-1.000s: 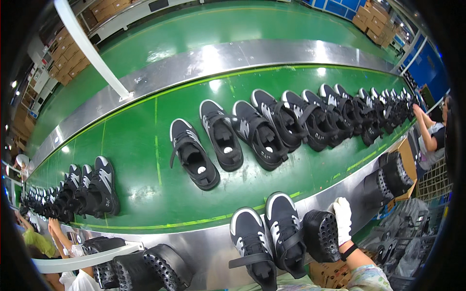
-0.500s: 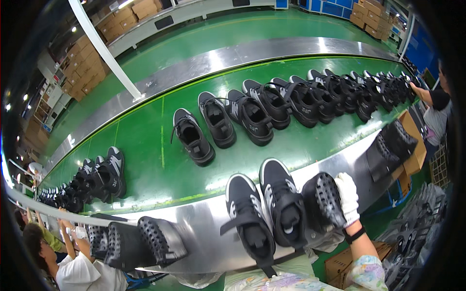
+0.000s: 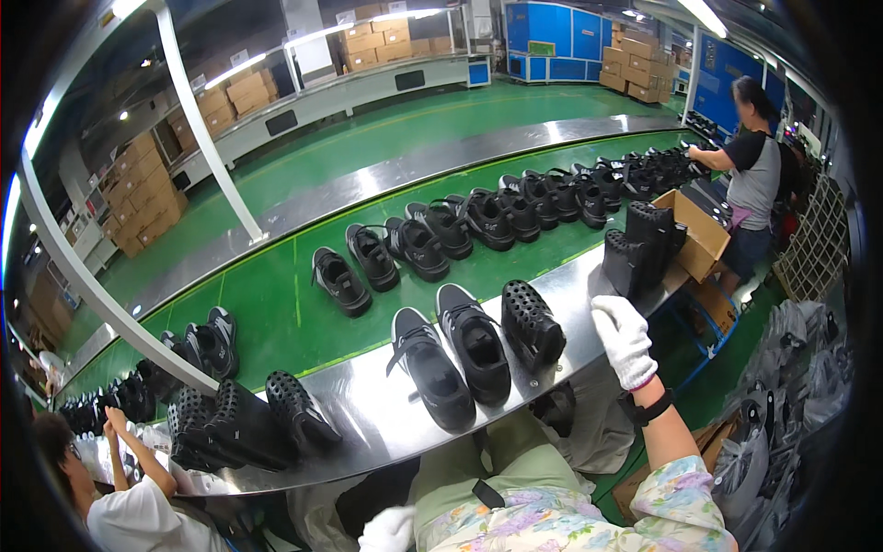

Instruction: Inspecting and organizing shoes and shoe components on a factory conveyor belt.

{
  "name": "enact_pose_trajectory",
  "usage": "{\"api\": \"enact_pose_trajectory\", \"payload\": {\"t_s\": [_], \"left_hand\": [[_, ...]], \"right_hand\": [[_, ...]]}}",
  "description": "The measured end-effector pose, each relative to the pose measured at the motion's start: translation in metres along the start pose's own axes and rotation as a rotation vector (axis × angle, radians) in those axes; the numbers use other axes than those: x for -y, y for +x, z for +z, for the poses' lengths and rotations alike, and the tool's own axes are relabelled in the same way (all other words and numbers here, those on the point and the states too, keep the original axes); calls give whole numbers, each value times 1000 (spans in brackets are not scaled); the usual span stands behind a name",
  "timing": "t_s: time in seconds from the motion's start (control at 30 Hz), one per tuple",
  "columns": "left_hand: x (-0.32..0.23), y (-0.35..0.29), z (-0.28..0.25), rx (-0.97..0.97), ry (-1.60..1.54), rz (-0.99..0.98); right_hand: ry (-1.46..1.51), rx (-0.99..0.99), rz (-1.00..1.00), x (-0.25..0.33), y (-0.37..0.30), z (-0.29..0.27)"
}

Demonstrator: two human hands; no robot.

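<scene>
R fingers (image 3: 607, 317), white-gloved: loosely curled, free of any grip, at or over near edge of shiny metal worktop (image 3: 368, 396); contact w/ metal unclear. L hand (image 3: 386, 530), also white-gloved: low down, partly cut off at lower rim, finger state can't tell.

Near R fingers, to L: upright blk moulded block w/ round dimples (image 3: 532, 325), on worktop. Next L of that, well apart from R fingers: pair of blk strap shoes w/ pale toe edging (image 3: 480, 354), toes pointing away.

Just beyond R fingers: more dimpled blk blocks (image 3: 635, 253), beside open brown cardboard box (image 3: 704, 241). Far L of R fingers, same worktop: another dimpled blk group (image 3: 235, 419).

Farther out, ahead + L: long row of blk shoes (image 3: 487, 219) on flat green surface (image 3: 276, 317). Way off, beyond R fingers: co-worker in grey top w/ blk sleeves (image 3: 754, 189), arm out toward row's far end.
</scene>
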State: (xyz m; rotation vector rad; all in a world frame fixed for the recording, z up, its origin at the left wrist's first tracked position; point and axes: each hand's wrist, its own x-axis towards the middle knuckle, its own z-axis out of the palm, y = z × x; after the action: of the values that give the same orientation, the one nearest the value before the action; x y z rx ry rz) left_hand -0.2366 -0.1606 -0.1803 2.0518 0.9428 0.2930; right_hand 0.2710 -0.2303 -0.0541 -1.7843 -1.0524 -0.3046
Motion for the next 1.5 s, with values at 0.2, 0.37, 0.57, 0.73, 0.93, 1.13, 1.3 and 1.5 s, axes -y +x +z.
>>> {"api": "enact_pose_trajectory", "payload": {"t_s": [0.2,0.37,0.57,0.73,0.93,1.13,1.3,1.5], "left_hand": [[-119,91,-32,-371,213,465],[-163,160,-19,-531,392,472],[-155,214,-5,-306,204,123],[-154,242,11,-253,129,235],[-190,269,42,-176,87,302],[-227,315,78,-38,65,281],[-238,316,59,-98,401,456],[-189,355,-38,-493,92,494]], "right_hand": [[-109,284,-348,62,7,-9],[-506,414,-373,67,11,51],[-704,396,-140,35,6,52],[-822,244,-292,10,4,35],[-880,314,-67,-35,47,19],[-783,265,-93,-64,70,8],[-781,312,-54,-71,76,8],[-698,197,-108,-9,89,9]]}}
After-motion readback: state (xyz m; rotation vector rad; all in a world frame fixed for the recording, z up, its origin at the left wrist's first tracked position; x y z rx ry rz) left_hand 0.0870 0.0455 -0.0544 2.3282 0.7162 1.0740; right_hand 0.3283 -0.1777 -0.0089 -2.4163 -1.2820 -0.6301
